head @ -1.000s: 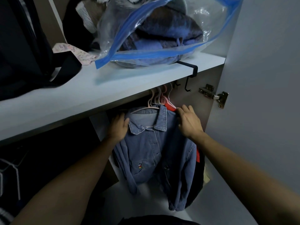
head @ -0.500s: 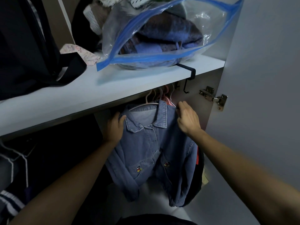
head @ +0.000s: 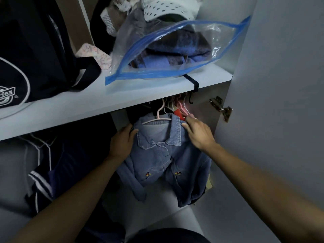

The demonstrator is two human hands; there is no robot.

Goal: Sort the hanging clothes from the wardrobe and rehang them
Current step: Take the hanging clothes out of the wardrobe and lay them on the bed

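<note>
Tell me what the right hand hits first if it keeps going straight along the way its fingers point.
Most likely the bunch of pink plastic hangers and the red garment just beyond the right hand, whose fingertips sit at the blue denim shirt's shoulder. Depth there is hard to judge.

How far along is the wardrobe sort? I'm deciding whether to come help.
Nothing looks finished yet. In hand: the denim shirt, on its pink hanger below the shelf, with the left hand gripping one shoulder and the right hand on the other. Left: the other hangers bunched behind it, a red garment, and the dark striped clothes to the left.
</note>
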